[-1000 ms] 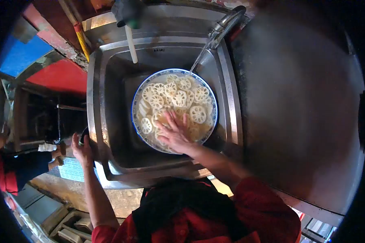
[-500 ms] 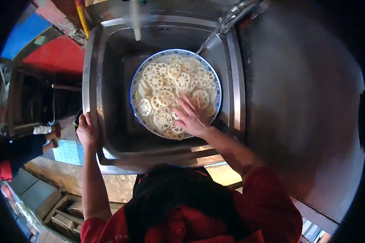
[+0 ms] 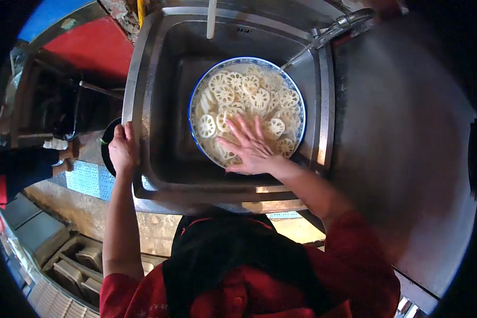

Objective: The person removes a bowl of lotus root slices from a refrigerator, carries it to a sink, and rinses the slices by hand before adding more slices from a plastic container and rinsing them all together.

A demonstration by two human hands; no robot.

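A wide white bowl (image 3: 192,124) with a blue patterned rim stands in the metal sink (image 3: 170,159). It is full of water and round lotus root slices (image 3: 259,99) with holes in them. My right hand (image 3: 252,151) lies palm down on the slices at the bowl's near side, fingers spread, with nothing gripped. Some slices are hidden under it. At the sink's left edge, my left hand (image 3: 124,151) is closed around the rim; its fingertips are partly hidden.
A metal tap (image 3: 347,22) at the upper right runs a thin stream into the bowl. A white pipe (image 3: 211,20) hangs over the sink's far side. To the right lies a metal counter (image 3: 397,138). Another person's arm (image 3: 63,159) shows at the far left.
The view has shifted, so the sink and bowl appear farther right and higher. My right hand has moved left across the slices, its fingers spread wider. My left hand stays on the sink rim.
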